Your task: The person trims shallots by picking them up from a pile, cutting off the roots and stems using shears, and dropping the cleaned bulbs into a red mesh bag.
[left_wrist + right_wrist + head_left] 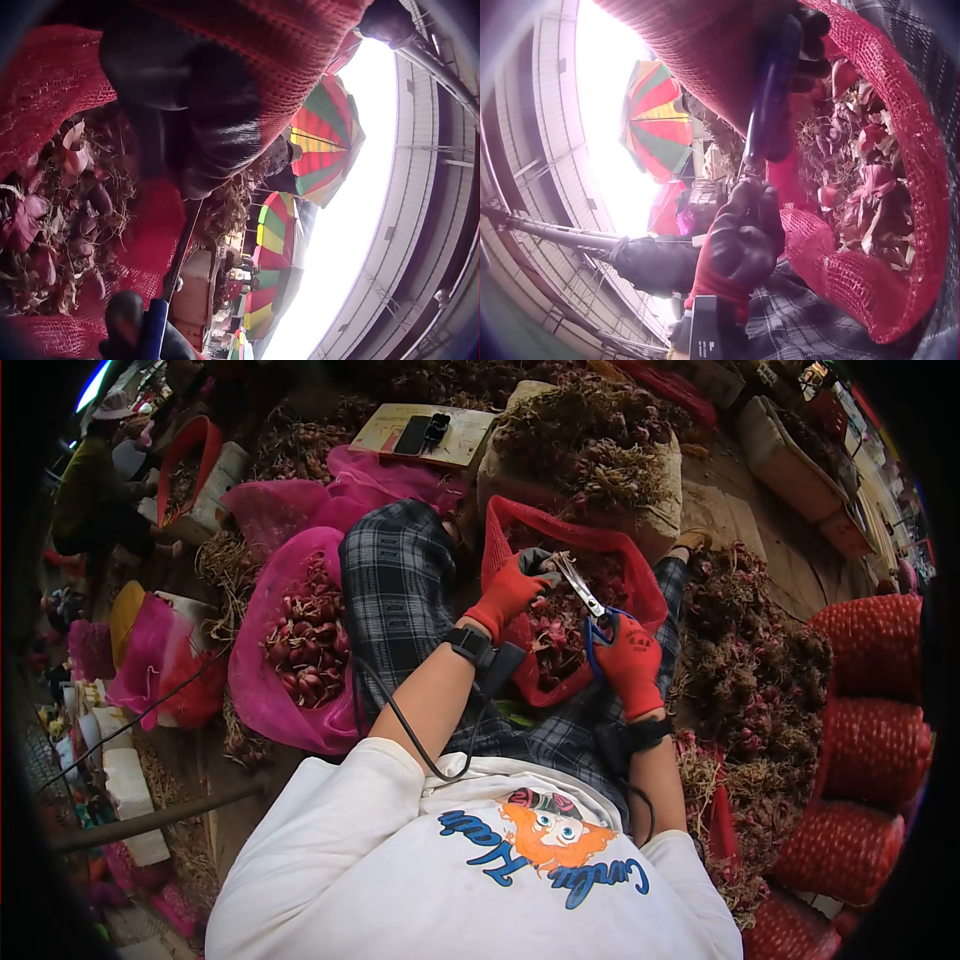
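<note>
Gripping scissors [592, 602], right fingers [812, 46] by mesh rim [650, 582], left fingers [739, 251] pinching dry tuft [563, 561] (mostly hidden), open bag [502, 520] below.

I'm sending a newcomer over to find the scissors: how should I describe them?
Find the person in the white shirt, then the open red mesh bag between their plaid-trousered legs. Over that bag, the red-gloved right hand holds the scissors, tips toward the left hand. Blue handles set them apart from the red bag and hands.
</note>
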